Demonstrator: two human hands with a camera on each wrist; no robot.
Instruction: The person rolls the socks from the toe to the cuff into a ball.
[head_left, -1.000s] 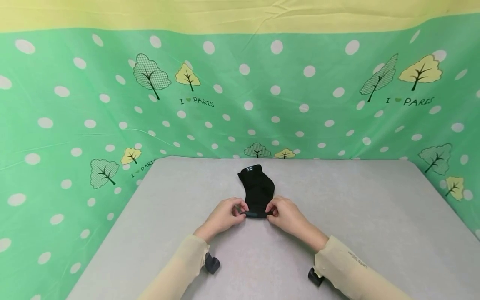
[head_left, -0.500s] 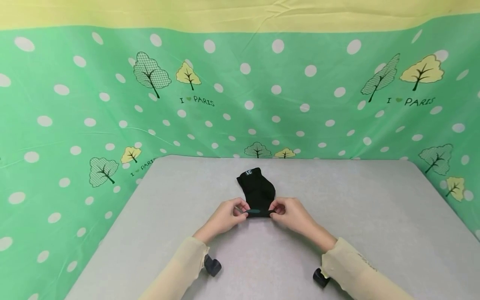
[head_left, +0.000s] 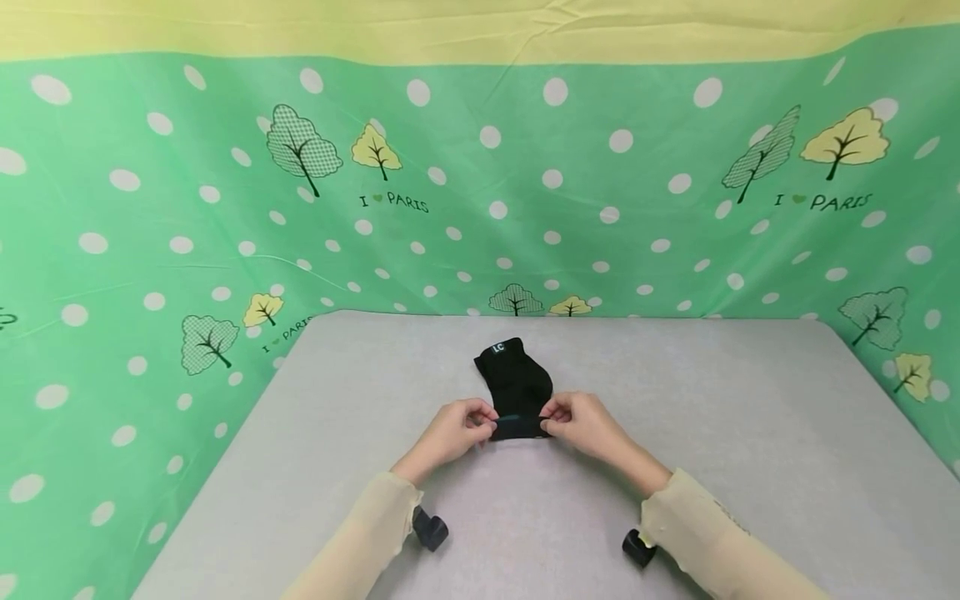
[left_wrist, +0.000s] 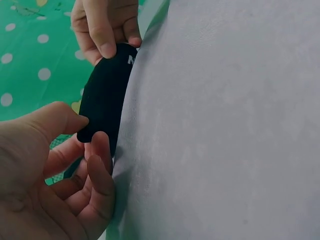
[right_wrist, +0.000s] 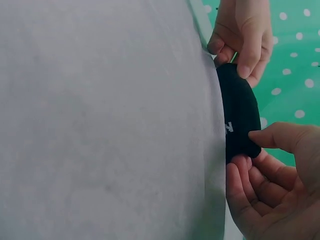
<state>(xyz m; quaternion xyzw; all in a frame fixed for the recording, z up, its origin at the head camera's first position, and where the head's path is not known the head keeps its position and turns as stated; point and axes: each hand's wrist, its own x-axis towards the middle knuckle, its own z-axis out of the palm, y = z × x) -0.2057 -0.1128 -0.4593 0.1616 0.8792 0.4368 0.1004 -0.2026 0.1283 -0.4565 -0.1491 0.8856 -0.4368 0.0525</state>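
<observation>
A black sock lies lengthwise on the grey table, its far end marked with small white letters. My left hand pinches the left corner of its near end between thumb and fingers. At the right corner, my right hand pinches in the same way. Between the two hands the near edge is raised as a dark band. In the left wrist view the stretched sock end curves from one hand to the other. A white mark shows on the sock in the right wrist view too.
The grey table spreads out on both sides of the sock. A green dotted cloth with printed trees hangs behind and along the sides. Black wrist devices stick out below both sleeves.
The sock's far end has slid slightly toward me. Its near edge has turned up, and the dark band between my hands looks taller. Both hands keep pinching it.
</observation>
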